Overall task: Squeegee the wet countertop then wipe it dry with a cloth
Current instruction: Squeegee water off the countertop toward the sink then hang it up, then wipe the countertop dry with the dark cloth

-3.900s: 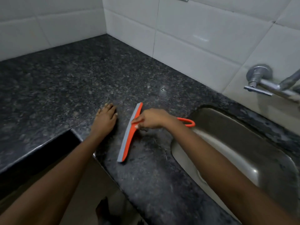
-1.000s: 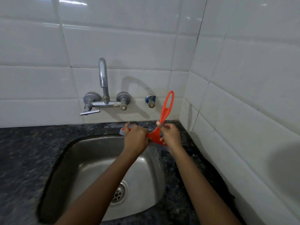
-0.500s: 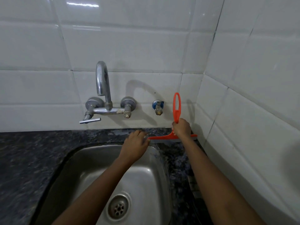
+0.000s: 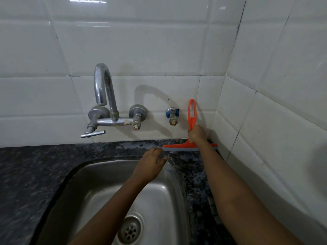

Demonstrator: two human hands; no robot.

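While right hand curls round lower handle of squeegee, blade sits on countertop strip behind sink, right of centre, close to wall corner. Sink: steel basin, lower centre of frame; drain strainer in its floor, left forearm across it. Squeegee blade runs left-right along back wall; looped handle points straight up against tiles. Left hand: fingers loosely extended, resting on sink's back rim, just left of blade end.

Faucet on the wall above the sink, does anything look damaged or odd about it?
Yes. The faucet's right valve ends in a bare stem, whereas the left valve carries a lever. Pale crust marks the crossbar.
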